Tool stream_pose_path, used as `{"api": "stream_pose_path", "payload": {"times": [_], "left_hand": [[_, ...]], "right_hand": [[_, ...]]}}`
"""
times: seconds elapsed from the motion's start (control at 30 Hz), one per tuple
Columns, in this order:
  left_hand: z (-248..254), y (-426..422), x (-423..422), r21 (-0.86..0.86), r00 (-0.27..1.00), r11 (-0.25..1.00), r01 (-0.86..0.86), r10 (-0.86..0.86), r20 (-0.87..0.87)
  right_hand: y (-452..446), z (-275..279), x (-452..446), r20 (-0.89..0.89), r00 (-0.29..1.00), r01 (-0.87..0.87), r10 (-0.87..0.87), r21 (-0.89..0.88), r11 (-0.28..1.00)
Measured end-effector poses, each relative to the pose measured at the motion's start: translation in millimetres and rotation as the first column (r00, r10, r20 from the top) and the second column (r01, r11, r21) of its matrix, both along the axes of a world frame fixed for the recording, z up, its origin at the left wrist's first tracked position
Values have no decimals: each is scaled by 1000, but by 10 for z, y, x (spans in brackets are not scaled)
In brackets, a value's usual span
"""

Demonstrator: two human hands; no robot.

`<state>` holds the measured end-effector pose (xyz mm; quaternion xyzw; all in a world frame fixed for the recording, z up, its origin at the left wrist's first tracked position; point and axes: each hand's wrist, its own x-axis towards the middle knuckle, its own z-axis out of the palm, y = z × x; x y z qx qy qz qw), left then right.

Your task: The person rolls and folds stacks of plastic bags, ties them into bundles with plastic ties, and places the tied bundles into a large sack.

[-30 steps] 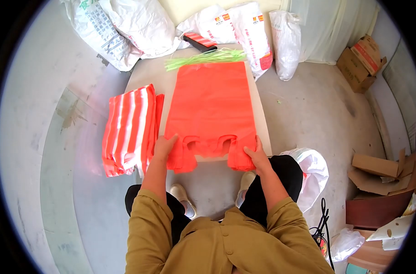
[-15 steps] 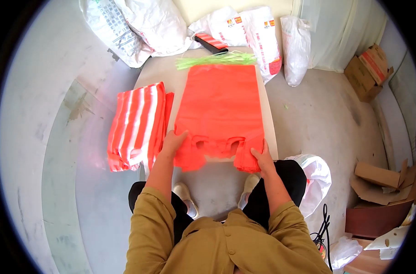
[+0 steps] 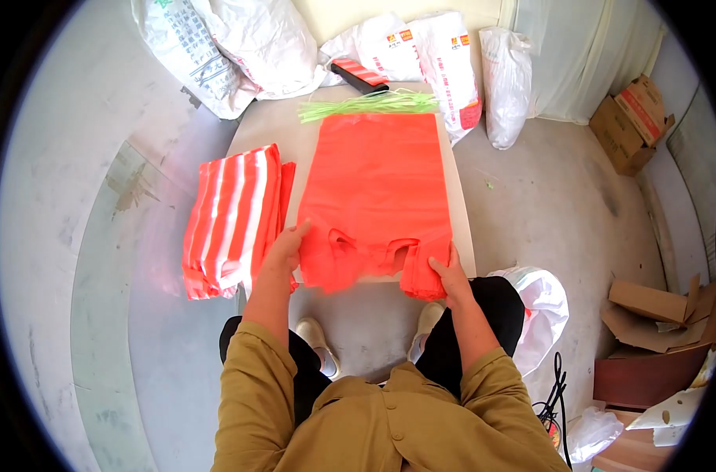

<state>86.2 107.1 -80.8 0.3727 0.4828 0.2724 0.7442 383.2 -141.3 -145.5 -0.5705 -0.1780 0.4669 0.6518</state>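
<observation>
A stack of red plastic carrier bags (image 3: 377, 165) lies flat on a small table, its two handle loops toward me. At its near left edge my left hand (image 3: 287, 245) is closed around the side of the bags, its fingers partly hidden. My right hand (image 3: 450, 275) grips the right handle part, thumb on top and the other fingers mostly out of sight. The left handle part hangs over the table's near edge, smeared by motion. To the left of my left hand is a folded pile of red-and-white striped bags (image 3: 230, 216).
Green plastic strips (image 3: 369, 105) lie across the far end of the beige table (image 3: 275, 126), near a black item with a striped top (image 3: 360, 75). White sacks (image 3: 267, 47) stand behind. Cardboard boxes (image 3: 660, 315) and an open white bag (image 3: 545, 311) are on the right.
My left hand has shifted slightly left and up along the bags' edge, with less thumb over them. The left handle part has moved a little; my right hand stays at the right one.
</observation>
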Motion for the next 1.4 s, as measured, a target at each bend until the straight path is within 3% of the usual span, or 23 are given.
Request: {"api": "stream_pose_path", "payload": {"times": [0.17,0.47,0.57,0.73,0.87,0.97,1.07,1.27,1.4], "left_hand": [[246,-254,161,49,994,997,-61,65,-86],[3,-218,72,-49,998,997,-57,57,-5],[-65,-224,38,-61,996,997,-43,38,-80],[-79,-327,-50,-62,994,998,11,-17,-111],[222,-553,-16,-13,987,1000,-20,18,-163],[385,-631,-71,-7,983,1000,10,-11,-185],[203,-461,-233,30,987,999,13,-8,-163],[389,-42,-414,-21,998,999,-32,31,-62],[655,-96,-288,-35,995,995,-94,93,-43]], "right_hand": [[0,-52,1,-3,1000,11,-11,30,999],[-15,-39,12,44,999,10,-11,11,1000],[-14,-18,12,39,999,8,-9,10,1000],[-29,101,16,-95,995,22,-20,21,1000],[-33,115,13,-130,991,-20,36,125,992],[-28,470,-64,-138,990,-6,29,162,987],[56,584,8,-87,996,-18,35,187,982],[190,1018,31,-178,984,53,-18,198,979],[261,979,103,-200,980,44,-2,203,978]]}}
